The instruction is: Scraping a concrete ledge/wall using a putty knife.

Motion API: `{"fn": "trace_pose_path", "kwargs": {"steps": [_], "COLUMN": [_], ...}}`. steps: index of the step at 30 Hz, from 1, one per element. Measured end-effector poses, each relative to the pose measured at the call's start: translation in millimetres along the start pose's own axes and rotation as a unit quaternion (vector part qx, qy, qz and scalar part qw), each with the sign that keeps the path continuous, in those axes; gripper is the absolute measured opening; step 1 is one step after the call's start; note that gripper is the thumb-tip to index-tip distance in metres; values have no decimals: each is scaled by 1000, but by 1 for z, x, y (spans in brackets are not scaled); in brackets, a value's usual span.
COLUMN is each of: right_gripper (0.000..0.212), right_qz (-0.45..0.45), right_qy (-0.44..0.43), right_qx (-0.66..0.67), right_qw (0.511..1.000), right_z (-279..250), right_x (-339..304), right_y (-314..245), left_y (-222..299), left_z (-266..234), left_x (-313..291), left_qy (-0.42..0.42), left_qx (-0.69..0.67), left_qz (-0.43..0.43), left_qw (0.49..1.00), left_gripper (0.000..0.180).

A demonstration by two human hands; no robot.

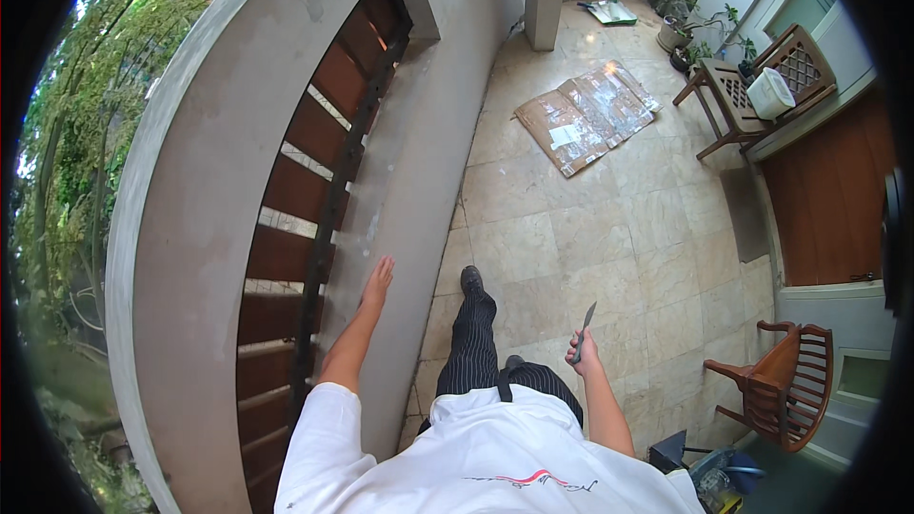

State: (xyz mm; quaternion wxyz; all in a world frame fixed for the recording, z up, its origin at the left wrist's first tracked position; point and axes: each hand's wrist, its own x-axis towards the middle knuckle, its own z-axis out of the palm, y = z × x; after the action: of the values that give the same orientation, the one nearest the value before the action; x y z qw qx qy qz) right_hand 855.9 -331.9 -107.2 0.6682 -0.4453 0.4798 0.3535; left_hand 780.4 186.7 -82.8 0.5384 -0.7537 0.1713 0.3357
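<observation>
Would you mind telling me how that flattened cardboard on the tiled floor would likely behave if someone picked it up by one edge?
The flattened cardboard looks thin and broad, so it would probably feel light and sag or fold along its creases. Its glossy taped patches may be slippery to hold. Lying flat on the tiled floor, it would likely slide easily when pushed.

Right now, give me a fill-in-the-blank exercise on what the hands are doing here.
1. The right hand holds a ____ with its blade pointing up.
2. The left hand rests flat on the grey ____ beside the stairs.
3. Flattened ____ lies on the tiled floor ahead.
4. The wooden chair stands to the person's ____.

Missing words: knife; wall; cardboard; right
</observation>
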Motion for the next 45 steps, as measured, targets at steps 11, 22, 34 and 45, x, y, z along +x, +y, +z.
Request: {"fn": "trace_pose_path", "kwargs": {"steps": [11,22,34,45], "right_gripper": [36,60,52,52], "right_qz": [-227,-513,-544,-485], "right_qy": [-73,-153,-106,-72], "right_qx": [-281,-456,-547,-621], "right_qw": [930,711,628,612], "right_z": [189,421,559,581], "right_x": [-21,-40,-32,-56], "right_y": [-64,-143,-150,-161], "left_y": [-203,-197,-198,26], "left_z": [-93,-77,-115,-114], "left_x": [136,114,104,20], "left_qy": [273,292,433,-43], "left_qx": [-489,-636,-633,-886], "left_qz": [-136,-430,-360,-339], "left_qw": [817,571,532,314], "left_gripper": [50,64,23,22]}}
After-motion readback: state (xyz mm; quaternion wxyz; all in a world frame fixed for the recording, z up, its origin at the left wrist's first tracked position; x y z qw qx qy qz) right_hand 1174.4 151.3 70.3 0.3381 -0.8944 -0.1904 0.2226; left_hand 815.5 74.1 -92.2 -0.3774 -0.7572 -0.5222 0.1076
